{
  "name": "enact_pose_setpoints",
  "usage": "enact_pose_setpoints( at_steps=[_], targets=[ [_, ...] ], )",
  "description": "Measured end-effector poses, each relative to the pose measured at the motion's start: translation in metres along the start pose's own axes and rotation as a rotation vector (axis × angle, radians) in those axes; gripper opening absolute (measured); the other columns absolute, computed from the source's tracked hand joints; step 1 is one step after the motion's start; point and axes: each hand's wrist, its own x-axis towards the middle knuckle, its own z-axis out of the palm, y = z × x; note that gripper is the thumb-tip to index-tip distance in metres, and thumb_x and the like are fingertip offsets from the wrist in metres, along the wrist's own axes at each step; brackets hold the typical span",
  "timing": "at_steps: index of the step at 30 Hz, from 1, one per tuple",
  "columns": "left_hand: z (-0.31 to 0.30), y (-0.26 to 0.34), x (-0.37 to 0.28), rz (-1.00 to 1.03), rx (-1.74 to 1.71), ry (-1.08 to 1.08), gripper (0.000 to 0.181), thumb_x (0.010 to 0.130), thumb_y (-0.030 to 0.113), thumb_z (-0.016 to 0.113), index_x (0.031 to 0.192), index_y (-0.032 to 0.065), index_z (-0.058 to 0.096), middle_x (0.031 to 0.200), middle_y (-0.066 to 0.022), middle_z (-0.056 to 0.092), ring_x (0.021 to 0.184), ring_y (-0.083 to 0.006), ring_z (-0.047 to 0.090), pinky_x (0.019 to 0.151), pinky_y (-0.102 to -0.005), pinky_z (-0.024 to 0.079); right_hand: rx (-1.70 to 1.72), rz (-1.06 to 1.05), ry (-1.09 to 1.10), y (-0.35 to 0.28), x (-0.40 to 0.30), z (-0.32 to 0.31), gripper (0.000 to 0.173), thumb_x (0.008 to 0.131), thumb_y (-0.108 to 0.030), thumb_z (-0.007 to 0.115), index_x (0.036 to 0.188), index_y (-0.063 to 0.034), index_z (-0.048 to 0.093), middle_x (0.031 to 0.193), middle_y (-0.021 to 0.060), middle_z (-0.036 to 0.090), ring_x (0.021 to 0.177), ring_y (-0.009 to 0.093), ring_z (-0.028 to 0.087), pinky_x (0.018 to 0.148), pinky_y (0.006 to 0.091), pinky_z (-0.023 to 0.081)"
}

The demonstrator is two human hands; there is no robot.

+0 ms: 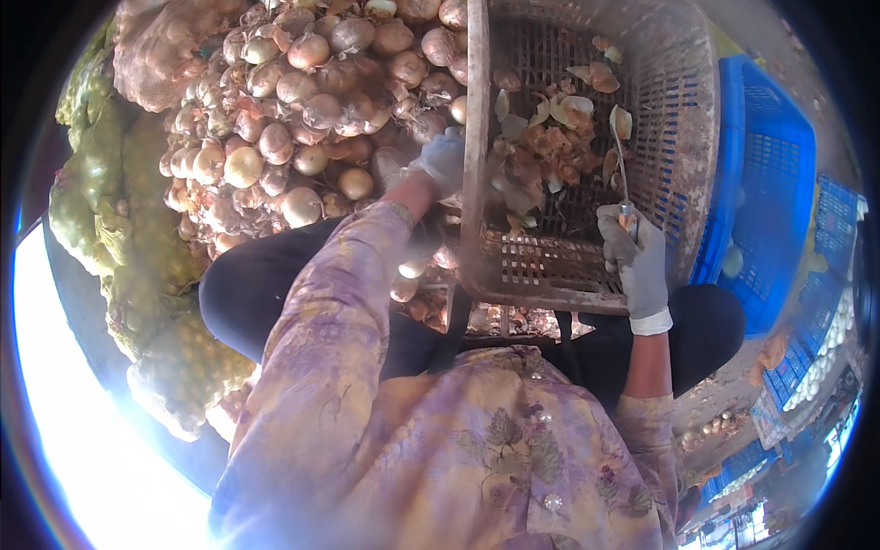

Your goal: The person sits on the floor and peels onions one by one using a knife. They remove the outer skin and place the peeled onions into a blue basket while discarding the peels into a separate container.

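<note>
My right hand (636, 258), in a pale work glove, grips a small knife (623, 175) by its handle over the right side of a dirty plastic crate (474, 158). The knife's thin, slightly curved blade points away from me. Onion skins and scraps (557, 144) lie on the crate's slatted bottom. My left hand (440, 161), also gloved, is blurred beside the crate's left rim, at the edge of a large heap of unpeeled onions (309, 89). Its fingers are partly hidden, so I cannot see whether it holds an onion.
A blue plastic crate (770, 199) stands right of the dirty one, with a pale onion (732, 261) inside. Filled yellow-green mesh sacks (103, 227) line the left, and a reddish mesh sack (151, 55) lies behind the heap. More blue crates (790, 371) stand at far right.
</note>
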Motion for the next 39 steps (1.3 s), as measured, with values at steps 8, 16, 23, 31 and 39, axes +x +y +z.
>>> enact_pose_setpoints(
  at_steps=[8,16,23,31,39],
  targets=[
    [0.031,0.023,-0.034,0.003,-0.037,0.051,0.052,0.076,0.028,0.076,0.115,-0.0043,0.063,0.106,-0.0203,0.068,0.097,-0.0324,0.067,0.084,-0.0395,0.054,-0.458,-0.16,0.062,0.002,-0.004,-0.002,0.027,0.088,-0.028,0.073,0.101,-0.0047,0.067,0.065,0.0099,0.053,0.058,0.021,0.055,0.062,0.0358,0.045],
    [0.028,-0.003,-0.051,-0.182,-0.071,0.14,0.064,0.072,0.035,0.079,0.118,-0.0066,0.061,0.111,-0.0256,0.066,0.104,-0.0397,0.067,0.09,-0.0431,0.054,-0.449,-0.313,0.044,0.01,-0.006,-0.006,0.03,0.087,-0.03,0.074,0.101,-0.0038,0.067,0.069,0.0132,0.061,0.063,0.03,0.061,0.064,0.0387,0.048],
    [-0.082,-0.025,-0.101,-0.226,-0.701,0.567,0.061,0.073,0.023,0.079,0.12,-0.0091,0.057,0.112,-0.0211,0.068,0.1,-0.0319,0.069,0.089,-0.0404,0.055,-0.298,-0.369,-0.005,0.009,-0.004,-0.009,0.03,0.089,-0.029,0.072,0.101,-0.0021,0.07,0.069,0.0091,0.063,0.063,0.019,0.061,0.063,0.0338,0.048],
    [-0.192,0.134,-0.233,0.32,-1.996,0.45,0.077,0.081,0.033,0.08,0.141,0.0001,0.045,0.126,-0.0142,0.062,0.107,-0.0238,0.064,0.092,-0.0336,0.054,-0.141,-0.459,-0.175,-0.02,-0.062,-0.016,0.019,0.094,-0.01,0.067,0.111,-0.0012,0.067,0.076,-0.0062,0.055,0.062,0.002,0.047,0.055,0.0196,0.037],
    [-0.175,0.162,-0.228,0.422,-1.892,0.163,0.1,0.074,0.058,0.081,0.144,-0.0012,0.04,0.135,-0.0146,0.056,0.123,-0.0282,0.058,0.105,-0.044,0.05,-0.383,-0.592,-0.159,-0.067,-0.148,-0.038,0.031,0.093,-0.029,0.07,0.109,-0.0026,0.067,0.064,0.0076,0.06,0.057,0.018,0.062,0.056,0.0312,0.045]
  ],
)
